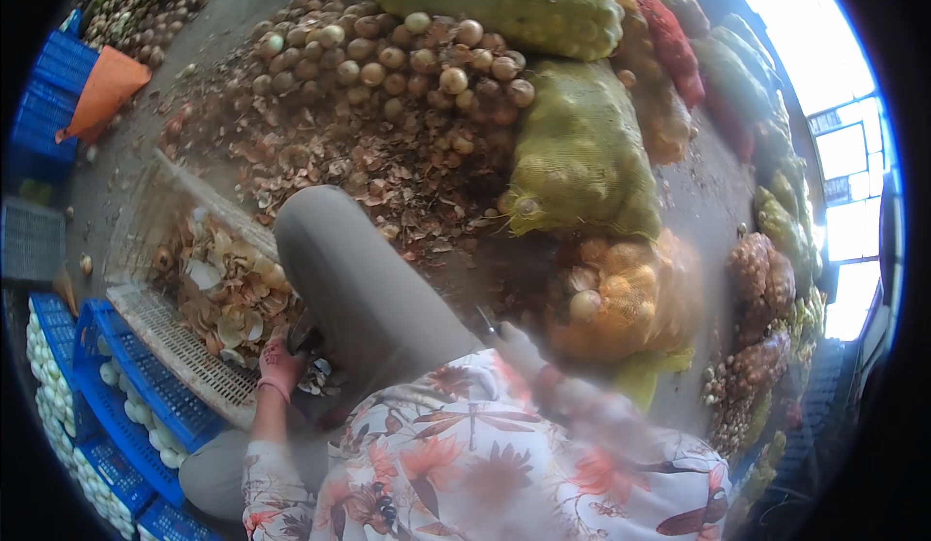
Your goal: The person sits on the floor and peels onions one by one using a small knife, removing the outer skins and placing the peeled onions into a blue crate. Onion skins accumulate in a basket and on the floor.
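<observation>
My left hand (pixel 280 363), in a pink glove, is at the near right side of a dirty white plastic crate (pixel 196 355). Onion skins (pixel 233 286) fill the crate, and a whole brown onion (pixel 163 257) lies among them. The left fingers are partly hidden, so whether they hold anything is unclear. My right hand (pixel 515 346), in a pale glove, grips a small knife (pixel 487 321) beside my right thigh. The blade points up and to the left. Right of that hand stands an orange mesh sack (pixel 618 297) with onions showing at its mouth.
Unpeeled onions (pixel 393 57) are heaped ahead, with loose skins (pixel 364 163) spread over the floor. Green mesh sacks (pixel 589 141) lie at the right. Blue crates (pixel 138 374) of peeled onions (pixel 142 414) stand at lower left. An orange cloth or bag (pixel 109 90) hangs on blue crates farther off.
</observation>
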`<state>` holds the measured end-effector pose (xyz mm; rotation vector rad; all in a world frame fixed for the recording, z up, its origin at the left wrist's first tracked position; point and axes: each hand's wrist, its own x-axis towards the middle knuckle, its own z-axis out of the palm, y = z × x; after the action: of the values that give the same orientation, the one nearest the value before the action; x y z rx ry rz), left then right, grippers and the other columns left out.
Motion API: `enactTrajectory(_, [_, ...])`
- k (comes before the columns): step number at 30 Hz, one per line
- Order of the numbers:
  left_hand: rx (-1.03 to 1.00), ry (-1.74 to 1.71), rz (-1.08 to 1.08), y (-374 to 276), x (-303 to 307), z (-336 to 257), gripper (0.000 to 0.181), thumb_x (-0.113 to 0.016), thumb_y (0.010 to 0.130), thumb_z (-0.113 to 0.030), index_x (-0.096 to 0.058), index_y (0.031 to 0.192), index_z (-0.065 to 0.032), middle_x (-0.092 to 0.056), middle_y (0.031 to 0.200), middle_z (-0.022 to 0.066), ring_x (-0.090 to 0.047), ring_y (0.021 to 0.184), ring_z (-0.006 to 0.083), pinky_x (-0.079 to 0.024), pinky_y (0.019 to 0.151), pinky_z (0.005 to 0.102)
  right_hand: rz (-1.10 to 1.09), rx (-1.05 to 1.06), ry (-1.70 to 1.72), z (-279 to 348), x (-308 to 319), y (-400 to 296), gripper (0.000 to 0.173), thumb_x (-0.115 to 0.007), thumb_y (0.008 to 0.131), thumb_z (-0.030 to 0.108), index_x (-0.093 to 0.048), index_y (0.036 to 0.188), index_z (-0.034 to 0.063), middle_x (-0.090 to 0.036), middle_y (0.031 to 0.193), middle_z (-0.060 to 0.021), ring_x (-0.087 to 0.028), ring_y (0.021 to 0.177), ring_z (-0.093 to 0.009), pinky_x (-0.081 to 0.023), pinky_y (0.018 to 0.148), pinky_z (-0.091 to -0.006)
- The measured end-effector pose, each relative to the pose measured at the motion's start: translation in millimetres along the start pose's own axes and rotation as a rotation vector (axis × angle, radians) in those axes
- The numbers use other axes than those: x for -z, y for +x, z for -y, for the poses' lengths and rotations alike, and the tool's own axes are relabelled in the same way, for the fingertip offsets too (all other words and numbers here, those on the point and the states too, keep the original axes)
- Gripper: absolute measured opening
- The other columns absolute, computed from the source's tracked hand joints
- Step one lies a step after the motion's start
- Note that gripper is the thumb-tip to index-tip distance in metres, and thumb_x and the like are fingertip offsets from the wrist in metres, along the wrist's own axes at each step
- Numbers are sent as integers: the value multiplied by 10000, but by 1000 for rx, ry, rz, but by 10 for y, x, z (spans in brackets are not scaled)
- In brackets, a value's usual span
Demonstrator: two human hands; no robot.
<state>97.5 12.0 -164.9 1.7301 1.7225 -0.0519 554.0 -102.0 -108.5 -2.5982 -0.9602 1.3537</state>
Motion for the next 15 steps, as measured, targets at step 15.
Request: enactTrajectory(15, [-41,-88,287,24,214,-504,691,-753,785,-229,-529,1412,-46,-557,1430,180,-665,1162,393,-541,983,473,41,-131,-311,-192,-793,-507,377,-594,984,437,-614,1222,146,-733,1079,-231,-710,1028,-435,-547,864,-523])
